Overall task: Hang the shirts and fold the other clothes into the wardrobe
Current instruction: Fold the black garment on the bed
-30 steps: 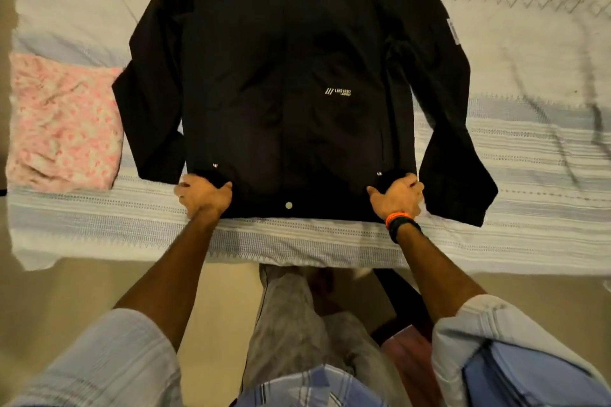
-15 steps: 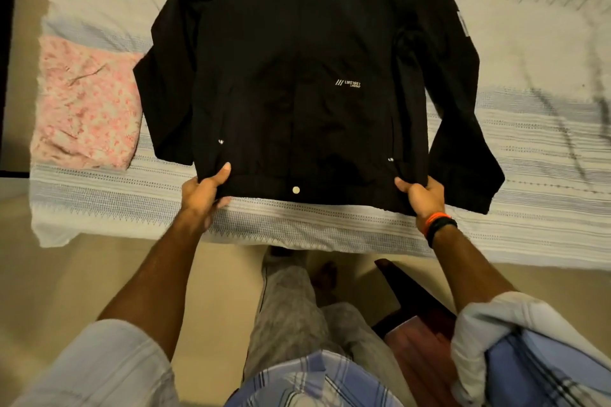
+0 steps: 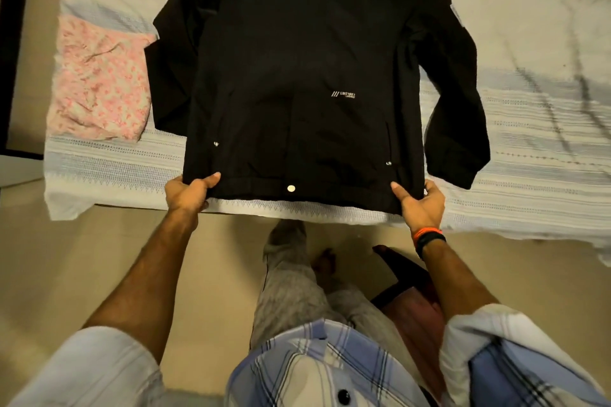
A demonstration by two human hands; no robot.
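Now my left hand (image 3: 186, 190) and right hand (image 3: 420, 205) have shifted from pressing fists to pinching the hem corners of the black jacket (image 3: 297, 76) (spread flat on the bed (image 3: 529, 149), beside the pink cloth (image 3: 96, 82)), so folding likely comes next.

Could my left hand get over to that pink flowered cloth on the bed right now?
Probably yes. The pink flowered cloth lies uncovered on the bed just left of the black jacket, nothing between. But the left hand grips the jacket's hem and must let go first.
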